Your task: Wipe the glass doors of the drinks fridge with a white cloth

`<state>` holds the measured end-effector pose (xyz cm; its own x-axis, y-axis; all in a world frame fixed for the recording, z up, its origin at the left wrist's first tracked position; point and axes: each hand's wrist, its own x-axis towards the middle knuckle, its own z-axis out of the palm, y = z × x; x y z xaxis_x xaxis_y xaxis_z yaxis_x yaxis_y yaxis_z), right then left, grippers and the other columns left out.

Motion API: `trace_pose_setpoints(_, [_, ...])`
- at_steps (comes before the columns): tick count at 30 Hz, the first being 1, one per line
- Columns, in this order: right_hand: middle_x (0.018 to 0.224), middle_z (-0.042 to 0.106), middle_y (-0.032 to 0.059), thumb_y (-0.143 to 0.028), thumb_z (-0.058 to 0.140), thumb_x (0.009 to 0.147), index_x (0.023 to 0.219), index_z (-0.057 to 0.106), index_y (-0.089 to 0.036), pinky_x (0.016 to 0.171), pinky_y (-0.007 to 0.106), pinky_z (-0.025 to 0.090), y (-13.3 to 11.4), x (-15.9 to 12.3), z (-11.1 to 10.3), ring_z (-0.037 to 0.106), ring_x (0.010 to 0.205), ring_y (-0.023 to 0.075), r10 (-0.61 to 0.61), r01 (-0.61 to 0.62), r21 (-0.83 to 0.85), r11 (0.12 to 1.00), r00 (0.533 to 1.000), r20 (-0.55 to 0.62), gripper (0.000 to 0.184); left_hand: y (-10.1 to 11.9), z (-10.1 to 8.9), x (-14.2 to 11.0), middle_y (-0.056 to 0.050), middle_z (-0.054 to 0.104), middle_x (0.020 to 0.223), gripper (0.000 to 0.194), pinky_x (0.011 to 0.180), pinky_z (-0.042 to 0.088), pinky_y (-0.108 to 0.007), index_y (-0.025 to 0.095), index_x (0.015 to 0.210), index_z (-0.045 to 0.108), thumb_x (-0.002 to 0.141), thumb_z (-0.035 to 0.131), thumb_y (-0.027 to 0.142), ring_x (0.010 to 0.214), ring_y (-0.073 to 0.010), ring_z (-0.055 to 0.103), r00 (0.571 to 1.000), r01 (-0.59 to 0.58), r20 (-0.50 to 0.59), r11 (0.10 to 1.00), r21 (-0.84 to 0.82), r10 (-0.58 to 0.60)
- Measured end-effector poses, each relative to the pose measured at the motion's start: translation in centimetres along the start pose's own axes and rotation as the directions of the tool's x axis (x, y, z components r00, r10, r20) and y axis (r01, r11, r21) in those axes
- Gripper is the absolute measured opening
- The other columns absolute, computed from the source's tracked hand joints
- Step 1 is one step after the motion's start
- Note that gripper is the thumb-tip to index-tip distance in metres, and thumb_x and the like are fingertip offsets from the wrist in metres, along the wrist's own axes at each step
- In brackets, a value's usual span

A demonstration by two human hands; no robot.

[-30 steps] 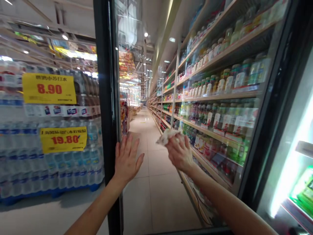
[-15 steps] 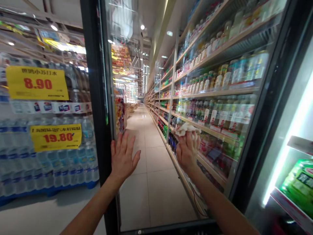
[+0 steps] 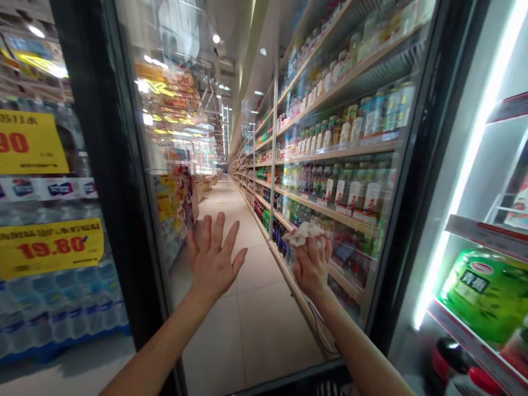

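In front of me stands a glass door (image 3: 243,324) in a black frame, seen through to an aisle and showing rows of bottles. My left hand (image 3: 214,264) is raised at the glass with its fingers spread and holds nothing. To its right, my right hand (image 3: 311,267) presses a crumpled white cloth (image 3: 307,234) against the pane, its fingers bent over the cloth. Whether the left palm touches the glass, I cannot tell.
On the left, stacked packs of bottled water (image 3: 61,308) carry yellow price signs (image 3: 53,247). At the right, a lit cooler shelf (image 3: 474,341) bears a green package (image 3: 487,291) and jars below it. The door's black frame edge (image 3: 124,192) runs between water and glass.
The view has turned right, so the door frame sits further left and more of the cooler shows. My left hand has shifted right across the pane; the right hand with the cloth is slightly lower.
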<state>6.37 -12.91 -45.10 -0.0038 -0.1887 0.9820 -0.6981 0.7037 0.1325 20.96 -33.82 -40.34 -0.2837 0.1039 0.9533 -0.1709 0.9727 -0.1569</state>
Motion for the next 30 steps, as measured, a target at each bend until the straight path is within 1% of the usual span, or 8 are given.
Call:
trace_pose_setpoints(5, [0.144, 0.024, 0.0166, -0.021, 0.038, 0.084, 0.135, 0.035, -0.019, 0.098, 0.061, 0.028, 2.8, -0.3, -0.3, 0.023, 0.131, 0.0342, 0.357, -0.373, -0.059, 0.926, 0.915, -0.187, 0.051, 0.4, 0.7, 0.4, -0.008, 0.020, 0.146, 0.072, 0.108, 0.006, -0.053, 0.029, 0.138, 0.018, 0.077, 0.055, 0.039, 0.136, -0.0279, 0.014, 0.999, 0.034, 0.004, 0.999, 0.003, -0.034])
trace_pose_setpoints(10, [0.138, 0.035, 0.0072, -0.020, 0.048, 0.078, 0.125, 0.048, -0.029, 0.101, 0.059, 0.028, 3.5, -1.3, -0.8, 0.027, 0.130, 0.0319, 0.009, -0.009, -0.001, 1.000, 1.000, 0.025, 0.047, 0.3, 0.7, 0.2, -0.007, 0.019, 0.147, 0.072, 0.108, 0.007, -0.052, 0.028, 0.138, 0.021, 0.076, 0.057, 0.039, 0.135, -0.0284, 0.016, 0.999, 0.026, -0.020, 0.999, 0.026, -0.025])
trace_pose_setpoints(15, [0.143, 0.025, 0.0165, -0.022, 0.036, 0.085, 0.136, 0.034, -0.021, 0.096, 0.063, 0.029, 6.3, -1.3, -1.2, 0.025, 0.130, 0.0358, 0.425, -0.448, -0.091, 0.889, 0.884, -0.193, 0.051, 0.4, 0.8, 0.3, -0.008, 0.020, 0.146, 0.073, 0.109, 0.008, -0.052, 0.027, 0.138, 0.022, 0.075, 0.058, 0.037, 0.135, -0.0280, 0.016, 0.999, 0.011, -0.031, 0.999, 0.037, -0.010])
trace_pose_setpoints(21, [0.138, 0.035, 0.0076, -0.020, 0.046, 0.080, 0.130, 0.040, -0.030, 0.101, 0.059, 0.029, 4.0, -2.0, -1.1, 0.028, 0.130, 0.0318, -0.019, 0.019, -0.006, 1.000, 0.999, 0.040, 0.051, 0.3, 0.9, 0.3, -0.009, 0.023, 0.145, 0.074, 0.108, 0.010, -0.053, 0.025, 0.138, 0.023, 0.075, 0.058, 0.037, 0.135, -0.0285, 0.018, 0.999, 0.006, -0.049, 0.997, 0.078, -0.002])
trace_pose_setpoints(23, [0.139, 0.033, 0.0104, -0.021, 0.043, 0.081, 0.131, 0.040, -0.027, 0.099, 0.061, 0.029, 5.2, -1.3, -1.0, 0.028, 0.129, 0.0327, 0.113, -0.116, -0.052, 0.992, 0.992, -0.058, 0.050, 0.4, 0.8, 0.4, -0.010, 0.024, 0.145, 0.074, 0.108, 0.011, -0.053, 0.025, 0.138, 0.023, 0.074, 0.059, 0.037, 0.135, -0.0287, 0.019, 0.999, 0.005, -0.049, 0.997, 0.078, -0.002])
trace_pose_setpoints(26, [0.144, 0.024, 0.0155, -0.022, 0.036, 0.085, 0.136, 0.034, -0.021, 0.097, 0.062, 0.029, 6.7, 0.3, -0.8, 0.024, 0.131, 0.0341, 0.403, -0.428, -0.062, 0.902, 0.884, -0.236, 0.051, 0.4, 0.8, 0.4, -0.010, 0.025, 0.144, 0.074, 0.108, 0.012, -0.053, 0.025, 0.138, 0.024, 0.074, 0.059, 0.038, 0.134, -0.0285, 0.019, 0.998, 0.001, -0.057, 0.996, 0.085, 0.004])
trace_pose_setpoints(28, [0.145, 0.022, 0.0140, -0.022, 0.037, 0.084, 0.136, 0.034, -0.021, 0.099, 0.060, 0.029, 6.0, 0.8, -0.8, 0.021, 0.132, 0.0334, 0.376, -0.392, -0.044, 0.919, 0.904, -0.205, 0.051, 0.4, 0.8, 0.4, -0.010, 0.026, 0.144, 0.074, 0.108, 0.012, -0.053, 0.025, 0.137, 0.024, 0.074, 0.059, 0.037, 0.134, -0.0286, 0.019, 0.998, 0.000, -0.057, 0.996, 0.095, 0.005])
trace_pose_setpoints(30, [0.143, 0.028, 0.0095, -0.021, 0.042, 0.082, 0.132, 0.040, -0.026, 0.101, 0.058, 0.028, 4.9, 0.8, -0.8, 0.022, 0.132, 0.0320, 0.164, -0.166, -0.016, 0.986, 0.984, -0.070, 0.050, 0.3, 0.9, 0.3, -0.011, 0.026, 0.144, 0.074, 0.108, 0.012, -0.053, 0.024, 0.137, 0.025, 0.074, 0.059, 0.037, 0.135, -0.0288, 0.019, 0.999, 0.001, -0.051, 0.995, 0.103, 0.004])
